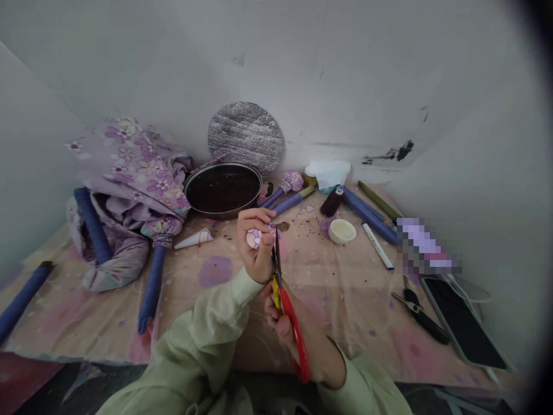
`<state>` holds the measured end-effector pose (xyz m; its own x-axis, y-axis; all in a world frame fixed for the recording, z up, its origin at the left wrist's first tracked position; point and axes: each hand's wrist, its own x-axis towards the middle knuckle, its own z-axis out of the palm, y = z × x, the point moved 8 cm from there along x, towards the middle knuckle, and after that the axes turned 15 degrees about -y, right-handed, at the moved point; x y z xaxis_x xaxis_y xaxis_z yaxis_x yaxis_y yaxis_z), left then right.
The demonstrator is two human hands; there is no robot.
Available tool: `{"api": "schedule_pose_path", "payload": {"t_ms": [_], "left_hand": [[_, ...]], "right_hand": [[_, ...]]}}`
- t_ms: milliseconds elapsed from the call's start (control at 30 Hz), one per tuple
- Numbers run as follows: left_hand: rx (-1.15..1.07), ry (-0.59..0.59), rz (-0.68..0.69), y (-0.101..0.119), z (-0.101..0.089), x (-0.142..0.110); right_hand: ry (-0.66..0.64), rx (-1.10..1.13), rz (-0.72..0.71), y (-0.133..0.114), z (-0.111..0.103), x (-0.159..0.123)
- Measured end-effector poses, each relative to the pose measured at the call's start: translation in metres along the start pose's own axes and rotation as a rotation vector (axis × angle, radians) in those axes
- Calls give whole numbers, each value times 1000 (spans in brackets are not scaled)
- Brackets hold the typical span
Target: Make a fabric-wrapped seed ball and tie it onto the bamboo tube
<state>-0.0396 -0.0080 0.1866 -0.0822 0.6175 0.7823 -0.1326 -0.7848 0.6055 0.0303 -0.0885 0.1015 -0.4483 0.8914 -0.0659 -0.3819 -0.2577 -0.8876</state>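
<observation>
Floral fabric scrap (254,238), small, rounded, lilac and white, held above the middle of the work surface. Left hand (257,253) closed on it, fingers curled over the top. Right hand (283,328) gripping red-handled scissors (296,337), fingers through the loops, yellow section near the pivot, blades pointing up, tips at the scrap's right edge.

Surface: pink-and-beige plastic sheet (345,340), dark specks scattered near the hands. Directly behind the hands, black pan (224,165) with dark contents; quilted silver round mat (246,135) propped behind it against the wall.

Left side: crumpled lilac floral cloth (129,167), blue rod (151,288) lying just in front of it, white paper cone (194,239) nearby. Right of pan: 1 blue stick with floral head (291,181). Further right: dark purple thread spool (332,202), small white dish (342,231), white marker (378,246). Pixelated patch beside marker; contents cannot be told. Near right corner: black-handled pliers (421,317) just beside a face-up phone (462,323).
</observation>
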Motion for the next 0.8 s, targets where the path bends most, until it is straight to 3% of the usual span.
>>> {"api": "schedule_pose_path", "payload": {"t_ms": [400, 633, 800], "left_hand": [[-31, -97, 105, 0, 10, -1], [-52, -98, 94, -3, 11, -3], [-87, -115, 81, -4, 13, -3]], "right_hand": [[35, 273, 204, 10, -3, -6], [-19, 96, 96, 5, -4, -7], [16, 69, 159, 7, -4, -8]]}}
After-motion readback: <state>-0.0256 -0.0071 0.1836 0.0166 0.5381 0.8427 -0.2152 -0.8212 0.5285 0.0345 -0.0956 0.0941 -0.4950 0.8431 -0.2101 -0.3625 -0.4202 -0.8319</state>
